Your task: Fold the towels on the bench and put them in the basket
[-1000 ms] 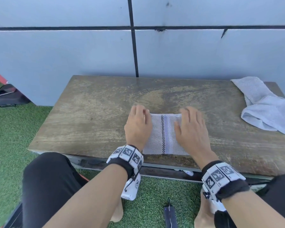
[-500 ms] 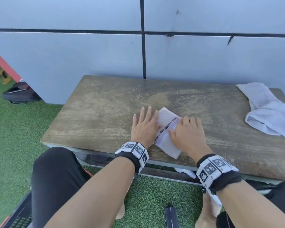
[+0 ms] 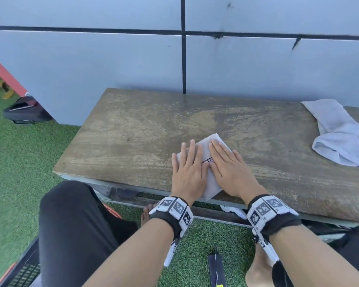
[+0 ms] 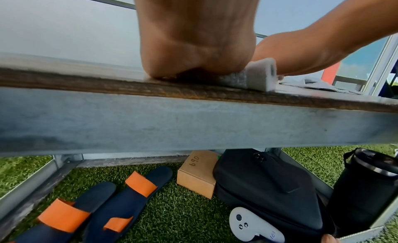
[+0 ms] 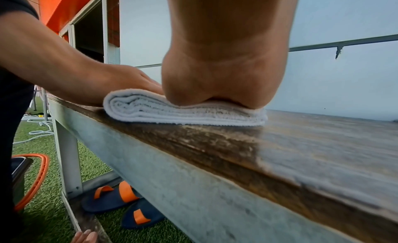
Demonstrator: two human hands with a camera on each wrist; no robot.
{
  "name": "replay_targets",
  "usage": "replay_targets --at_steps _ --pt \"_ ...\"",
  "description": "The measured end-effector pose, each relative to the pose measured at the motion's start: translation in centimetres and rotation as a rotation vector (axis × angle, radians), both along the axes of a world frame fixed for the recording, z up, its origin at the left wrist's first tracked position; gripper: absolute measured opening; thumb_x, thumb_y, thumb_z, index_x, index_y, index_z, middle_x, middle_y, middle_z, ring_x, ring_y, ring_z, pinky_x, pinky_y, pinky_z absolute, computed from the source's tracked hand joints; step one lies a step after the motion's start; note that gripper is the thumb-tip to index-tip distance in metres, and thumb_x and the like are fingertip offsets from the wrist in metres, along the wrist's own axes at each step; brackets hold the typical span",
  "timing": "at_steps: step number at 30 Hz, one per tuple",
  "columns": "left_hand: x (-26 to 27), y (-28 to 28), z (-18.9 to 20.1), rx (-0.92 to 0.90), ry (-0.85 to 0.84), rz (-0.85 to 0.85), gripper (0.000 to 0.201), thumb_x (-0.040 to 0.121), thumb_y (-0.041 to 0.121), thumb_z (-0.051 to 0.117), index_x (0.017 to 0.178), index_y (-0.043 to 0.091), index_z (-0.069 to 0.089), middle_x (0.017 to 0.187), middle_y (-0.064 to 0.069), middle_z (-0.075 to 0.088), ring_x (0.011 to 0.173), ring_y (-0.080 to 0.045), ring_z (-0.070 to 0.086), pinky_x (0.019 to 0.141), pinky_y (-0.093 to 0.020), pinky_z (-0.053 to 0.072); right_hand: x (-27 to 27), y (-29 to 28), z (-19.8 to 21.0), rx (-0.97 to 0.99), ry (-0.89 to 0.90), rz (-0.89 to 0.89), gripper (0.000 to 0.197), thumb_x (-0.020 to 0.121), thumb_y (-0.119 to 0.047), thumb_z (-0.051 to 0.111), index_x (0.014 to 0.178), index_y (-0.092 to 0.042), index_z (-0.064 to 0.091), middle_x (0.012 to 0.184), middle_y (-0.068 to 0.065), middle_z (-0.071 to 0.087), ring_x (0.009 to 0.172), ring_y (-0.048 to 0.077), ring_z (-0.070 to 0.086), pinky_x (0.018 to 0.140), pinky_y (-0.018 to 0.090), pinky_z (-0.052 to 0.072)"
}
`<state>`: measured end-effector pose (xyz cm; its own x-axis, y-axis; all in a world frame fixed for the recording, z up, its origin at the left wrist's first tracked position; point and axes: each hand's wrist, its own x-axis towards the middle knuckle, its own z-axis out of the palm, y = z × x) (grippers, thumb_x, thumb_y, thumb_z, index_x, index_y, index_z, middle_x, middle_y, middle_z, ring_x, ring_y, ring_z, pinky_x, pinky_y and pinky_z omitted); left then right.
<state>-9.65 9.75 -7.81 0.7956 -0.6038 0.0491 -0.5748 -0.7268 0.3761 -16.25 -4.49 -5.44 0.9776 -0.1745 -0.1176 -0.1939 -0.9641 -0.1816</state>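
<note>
Both grips, left hand and right hand, press flat, hiding most of the folded towel.

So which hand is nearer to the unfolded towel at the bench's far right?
Right. The right hand lies flat on the folded towel, on the side toward the unfolded towel; the left hand lies beyond it.

We see bare worn wooden bench top to the left of and behind the small folded white towel, open for a hand to pass. To the right, a crumpled white towel fills the far right corner, and the grey panelled wall closes the back edge.
</note>
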Motion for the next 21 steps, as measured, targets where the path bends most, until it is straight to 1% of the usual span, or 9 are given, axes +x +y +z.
replay_targets --at_steps 4,9,12,14,15,16,18,20,21 --pt "0.3 1.0 0.0 0.034 0.003 -0.008 0.058 0.106 0.051 0.013 0.159 0.030 0.001 0.166 0.006 -0.012 0.152 -0.019 -0.017 0.122 -0.050 -0.005 0.3 0.2 0.0 0.022 0.040 -0.053 0.061 0.105 -0.045 0.008 0.158 -0.020 -0.006 0.164 -0.010 -0.016 0.149 0.003 -0.017 0.125 0.038 0.000" --pt "0.4 2.3 -0.2 0.041 0.031 0.039 0.059 0.104 0.053 0.011 0.158 0.034 -0.006 0.166 -0.002 -0.013 0.152 -0.025 -0.015 0.124 -0.049 0.000 -0.1 1.0 0.0 0.065 0.020 -0.118 0.061 0.105 -0.045 0.011 0.158 -0.018 -0.005 0.165 -0.006 -0.014 0.151 0.007 -0.013 0.123 0.036 0.002" --pt "0.4 2.8 -0.2 0.040 0.062 0.107 0.068 0.101 0.059 0.009 0.158 0.027 -0.011 0.166 -0.010 -0.013 0.153 -0.026 -0.013 0.125 -0.045 -0.001 -0.6 1.6 -0.2 0.051 -0.031 -0.161 0.062 0.105 -0.044 0.014 0.159 -0.015 -0.001 0.166 -0.001 -0.008 0.153 0.012 -0.006 0.124 0.037 0.006" --pt "0.3 3.0 -0.1 0.033 0.091 0.135 0.077 0.101 0.062 0.013 0.157 0.017 -0.014 0.165 -0.011 -0.013 0.153 -0.023 -0.013 0.125 -0.041 -0.004 -0.8 2.2 -0.3 0.036 -0.068 -0.198 0.062 0.105 -0.041 0.018 0.158 -0.011 0.007 0.167 0.005 0.002 0.153 0.018 0.002 0.124 0.039 0.013" --pt "0.3 3.0 0.1 0.035 0.105 0.147 0.082 0.099 0.064 0.015 0.157 0.012 -0.013 0.166 -0.010 -0.013 0.153 -0.021 -0.013 0.125 -0.040 -0.005 -0.9 2.5 -0.2 0.022 -0.087 -0.217 0.061 0.105 -0.040 0.022 0.157 -0.009 0.013 0.165 0.008 0.009 0.152 0.022 0.010 0.122 0.040 0.019" --pt "0.4 3.1 0.2 0.041 0.117 0.157 0.086 0.098 0.066 0.016 0.157 0.009 -0.011 0.166 -0.009 -0.013 0.153 -0.020 -0.013 0.125 -0.039 -0.006 -0.9 2.7 0.0 0.001 -0.099 -0.234 0.060 0.104 -0.040 0.026 0.154 -0.006 0.020 0.162 0.010 0.018 0.148 0.025 0.019 0.118 0.041 0.028" --pt "0.3 3.3 0.3 0.048 0.139 0.166 0.091 0.095 0.070 0.019 0.158 0.008 -0.005 0.166 -0.008 -0.013 0.152 -0.019 -0.015 0.124 -0.040 -0.007 -0.8 2.9 0.6 -0.040 -0.101 -0.256 0.056 0.101 -0.040 0.032 0.144 -0.004 0.033 0.148 0.010 0.032 0.133 0.027 0.034 0.104 0.040 0.043" --pt "0.4 3.4 0.6 0.030 0.177 0.155 0.093 0.093 0.073 0.026 0.159 0.011 0.003 0.166 -0.007 -0.012 0.152 -0.020 -0.015 0.124 -0.043 -0.009 -0.7 2.7 1.2 -0.042 -0.084 -0.278 0.050 0.099 -0.042 0.037 0.133 -0.005 0.043 0.137 0.009 0.035 0.120 0.028 0.037 0.091 0.039 0.049" --pt "0.3 3.3 0.8 0.009 0.210 0.154 0.092 0.092 0.072 0.032 0.158 0.013 0.009 0.166 -0.006 -0.010 0.152 -0.022 -0.015 0.123 -0.045 -0.010 -0.6 2.6 1.5 -0.026 -0.073 -0.294 0.047 0.098 -0.042 0.039 0.127 -0.006 0.046 0.136 0.009 0.034 0.118 0.030 0.036 0.087 0.040 0.050"
